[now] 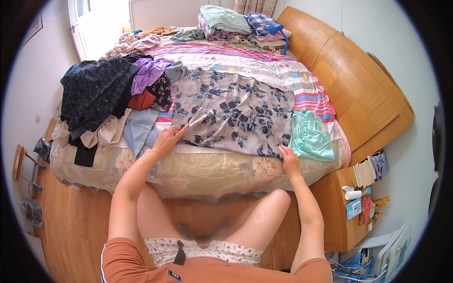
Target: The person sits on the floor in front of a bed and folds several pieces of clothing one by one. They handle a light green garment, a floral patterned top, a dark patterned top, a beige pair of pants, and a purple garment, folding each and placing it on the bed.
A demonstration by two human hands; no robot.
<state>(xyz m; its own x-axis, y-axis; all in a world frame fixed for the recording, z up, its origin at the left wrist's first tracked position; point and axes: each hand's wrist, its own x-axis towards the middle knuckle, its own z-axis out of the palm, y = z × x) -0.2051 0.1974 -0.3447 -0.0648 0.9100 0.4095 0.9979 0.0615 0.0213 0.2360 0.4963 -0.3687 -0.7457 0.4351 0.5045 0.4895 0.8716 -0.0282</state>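
Observation:
A grey garment with dark blue floral print (244, 113) lies spread flat on the bed in front of me. A fold of its fabric rises a little near the left side. My left hand (169, 140) rests at its lower left edge, fingers apart and index finger stretched over the cloth. At the lower right corner, the fingertips of my right hand (291, 163) touch the hem; whether they pinch it is hidden. Just right of that corner lies a folded mint-green garment with ruffles (311, 136).
Left on the bed is a heap of clothes topped by a dark patterned garment (97, 90). Folded bedding (224, 21) and a blue desk lamp (281, 33) stand at the back. A wooden headboard (347, 74) and a nightstand (329, 208) border the right side.

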